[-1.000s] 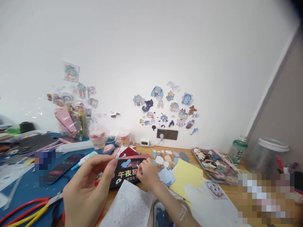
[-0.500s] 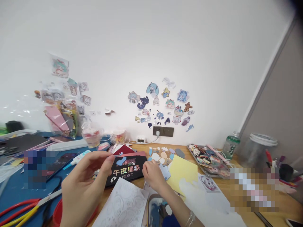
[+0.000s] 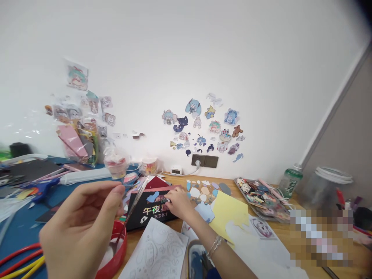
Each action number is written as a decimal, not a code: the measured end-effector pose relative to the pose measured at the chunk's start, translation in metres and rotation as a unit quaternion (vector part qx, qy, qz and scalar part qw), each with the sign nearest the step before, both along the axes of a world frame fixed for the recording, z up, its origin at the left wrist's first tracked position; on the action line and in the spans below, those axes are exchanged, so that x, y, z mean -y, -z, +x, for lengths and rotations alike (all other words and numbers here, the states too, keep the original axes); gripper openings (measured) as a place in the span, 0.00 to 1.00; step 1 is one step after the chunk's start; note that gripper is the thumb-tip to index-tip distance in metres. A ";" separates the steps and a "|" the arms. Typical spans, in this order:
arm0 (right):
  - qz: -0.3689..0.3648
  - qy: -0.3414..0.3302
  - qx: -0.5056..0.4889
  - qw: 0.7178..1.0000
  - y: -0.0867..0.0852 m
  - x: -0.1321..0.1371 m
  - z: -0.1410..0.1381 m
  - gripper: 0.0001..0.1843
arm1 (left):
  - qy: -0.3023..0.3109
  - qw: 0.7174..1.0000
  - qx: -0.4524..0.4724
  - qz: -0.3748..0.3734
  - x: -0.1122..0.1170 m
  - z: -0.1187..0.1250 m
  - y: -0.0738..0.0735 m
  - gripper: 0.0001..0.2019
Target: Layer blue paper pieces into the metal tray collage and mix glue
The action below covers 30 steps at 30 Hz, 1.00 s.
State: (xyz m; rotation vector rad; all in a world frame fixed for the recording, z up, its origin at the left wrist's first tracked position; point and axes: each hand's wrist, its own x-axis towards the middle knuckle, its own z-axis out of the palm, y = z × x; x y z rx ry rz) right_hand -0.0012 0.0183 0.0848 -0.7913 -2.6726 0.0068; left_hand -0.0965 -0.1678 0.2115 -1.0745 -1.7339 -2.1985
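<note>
My left hand [image 3: 83, 228] is raised at the left, thumb and fingertips pressed together; anything between them is hidden or too small to make out. Just beyond it, thin metal tweezers [image 3: 136, 203] lean out of a red round tub [image 3: 120, 248] with white inside. My right hand [image 3: 178, 203] reaches over a black printed packet [image 3: 154, 219], its fingers closed near the packet's upper edge. Whatever it grips cannot be made out. A small light-blue paper cutout [image 3: 153, 197] lies on the packet, just left of those fingertips. A paper with pencil drawings [image 3: 159, 248] lies in front.
Several coloured paper cutouts [image 3: 205, 190] lie behind a yellow sheet [image 3: 229, 215]. A tray of stickers [image 3: 258, 197], a green bottle [image 3: 290, 180] and a clear bucket [image 3: 328, 190] stand at right. Red and yellow scissor handles [image 3: 26, 255] lie on the blue mat [image 3: 20, 221].
My left hand has drawn back left and nearer from the packet; the blue piece at its fingertips no longer shows. My right hand has shifted towards the cutout on the packet. The tweezers came into view.
</note>
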 end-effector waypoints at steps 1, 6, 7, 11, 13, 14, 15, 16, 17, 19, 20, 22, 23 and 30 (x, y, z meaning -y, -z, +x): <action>0.003 -0.018 0.011 1.000 0.002 0.000 -0.002 0.14 | -0.004 1.000 0.002 -0.001 0.000 -0.001 0.001 0.07; 0.010 -0.071 0.049 0.996 0.010 0.002 -0.010 0.13 | 0.001 1.000 -0.003 -0.026 0.007 0.001 -0.001 0.05; 0.008 -0.068 0.046 0.997 0.011 0.001 -0.010 0.15 | 0.004 1.000 -0.007 -0.027 0.008 0.002 -0.003 0.05; -0.002 -0.036 0.024 0.999 0.011 -0.008 -0.008 0.19 | 0.021 0.999 -0.028 -0.002 0.012 0.001 -0.010 0.04; -0.006 -0.025 0.025 0.999 0.012 -0.014 -0.008 0.16 | 0.022 0.999 -0.034 0.010 0.011 0.000 -0.013 0.03; -0.006 -0.022 0.030 0.999 0.012 -0.016 -0.009 0.14 | 0.020 0.999 -0.036 0.014 0.011 0.000 -0.013 0.02; -0.006 -0.021 0.036 0.999 0.012 -0.017 -0.009 0.12 | 0.019 0.999 -0.036 0.016 0.010 0.000 -0.014 0.02; -0.005 -0.021 0.043 0.999 0.013 -0.018 -0.010 0.09 | 0.018 0.999 -0.035 0.017 0.010 -0.001 -0.014 0.02; -0.004 -0.020 0.049 0.999 0.013 -0.019 -0.012 0.08 | 0.017 0.999 -0.035 0.020 0.010 -0.001 -0.014 0.02; 0.000 -0.012 0.059 0.998 0.015 -0.019 -0.015 0.08 | 0.018 0.999 -0.032 0.024 0.009 -0.001 -0.014 0.02; 0.002 -0.005 0.061 0.998 0.015 -0.020 -0.017 0.09 | 0.018 0.999 -0.030 0.026 0.009 -0.001 -0.014 0.02; 0.006 0.015 0.062 0.998 0.015 -0.023 -0.020 0.10 | 0.022 0.999 -0.029 0.027 0.009 -0.002 -0.014 0.01; 0.007 0.025 0.063 0.998 0.014 -0.025 -0.020 0.10 | 0.024 0.999 -0.028 0.026 0.010 -0.002 -0.014 0.01; 0.000 0.035 0.085 0.996 0.002 -0.037 -0.013 0.10 | 0.026 0.999 -0.020 0.029 0.007 -0.003 -0.014 0.01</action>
